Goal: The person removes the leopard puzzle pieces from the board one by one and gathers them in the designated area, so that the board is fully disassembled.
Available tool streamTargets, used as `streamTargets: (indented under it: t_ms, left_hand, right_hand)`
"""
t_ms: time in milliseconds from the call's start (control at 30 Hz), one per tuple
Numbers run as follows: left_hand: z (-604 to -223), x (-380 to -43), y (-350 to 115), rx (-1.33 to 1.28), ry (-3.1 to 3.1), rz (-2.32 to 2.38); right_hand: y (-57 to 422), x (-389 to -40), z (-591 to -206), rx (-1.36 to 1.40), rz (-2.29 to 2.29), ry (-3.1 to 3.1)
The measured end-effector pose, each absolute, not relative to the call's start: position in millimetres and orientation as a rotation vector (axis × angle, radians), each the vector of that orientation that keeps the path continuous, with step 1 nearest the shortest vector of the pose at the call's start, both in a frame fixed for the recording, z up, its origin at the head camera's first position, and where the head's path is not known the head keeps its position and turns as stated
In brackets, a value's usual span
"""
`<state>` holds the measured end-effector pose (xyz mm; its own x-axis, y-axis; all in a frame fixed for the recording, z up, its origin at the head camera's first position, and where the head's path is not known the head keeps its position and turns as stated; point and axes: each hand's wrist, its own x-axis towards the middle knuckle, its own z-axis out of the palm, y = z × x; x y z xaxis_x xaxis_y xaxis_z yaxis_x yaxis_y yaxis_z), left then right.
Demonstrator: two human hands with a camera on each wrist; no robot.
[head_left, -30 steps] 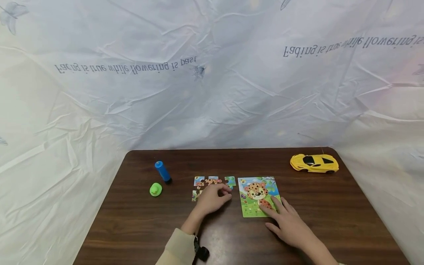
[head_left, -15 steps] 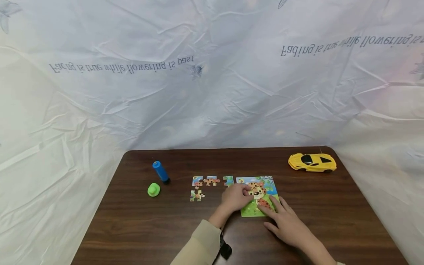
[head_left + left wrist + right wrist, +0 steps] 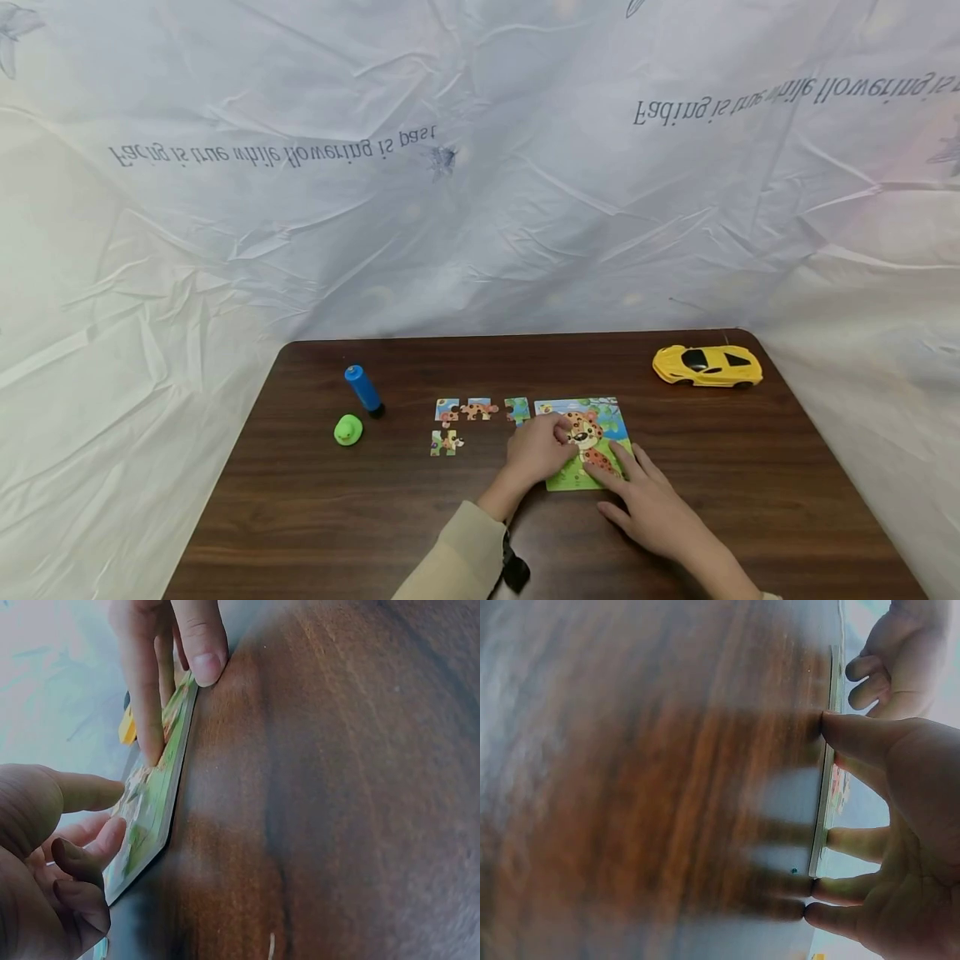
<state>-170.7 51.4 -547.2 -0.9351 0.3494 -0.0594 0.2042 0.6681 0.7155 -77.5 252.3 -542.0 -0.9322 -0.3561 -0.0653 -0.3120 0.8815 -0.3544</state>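
A leopard picture puzzle board (image 3: 614, 422) lies flat on the table. My left hand (image 3: 534, 450) is over its left side, with the fingers curled; in the left wrist view the thumb and index finger (image 3: 105, 838) come near each other at the board's surface. Whether a puzzle piece is between them is hidden. My right hand (image 3: 654, 510) rests across the lower right corner with fingers spread. In the right wrist view its fingertips touch the board's edge (image 3: 824, 796) and the table. Left of the board lie loose puzzle pieces (image 3: 478, 408), several in number.
A blue cylinder with a black end (image 3: 363, 389) and a small green toy (image 3: 348, 430) are at the left. A yellow toy car (image 3: 707, 367) stands at the back right. Behind the dark wooden table (image 3: 337, 533) hangs a pale printed cloth (image 3: 480, 250).
My left hand has moved right, from the loose pieces onto the left part of the board, and has then stayed nearly still. The right hand has kept its place on the board.
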Motion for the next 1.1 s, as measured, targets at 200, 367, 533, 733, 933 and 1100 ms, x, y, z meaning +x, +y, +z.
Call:
streamTargets:
  t_ms: [200,367,533,733,933,1100]
  left_hand:
    - [-546,-171,50,0.455,2.674,1.174]
    - [-547,-169,47,0.473,2.623,1.229]
    - [-551,-169,47,0.468,2.586,1.265]
    - [-553,-167,49,0.46,2.569,1.326]
    - [-551,-167,43,0.454,2.54,1.389]
    - [-541,-169,26,0.481,2.508,1.457]
  right_hand:
    - [252,-79,-541,-0.537,-0.51,2.935]
    - [252,-79,-542,-0.536,-0.492,2.934]
    - [252,-78,-543,-0.523,-0.486,2.928]
    - [253,-78,-543,-0.52,-0.489,2.925]
    - [253,-78,-543,-0.509,-0.497,2.911]
    - [253,-78,-542,-0.505,-0.49,2.912]
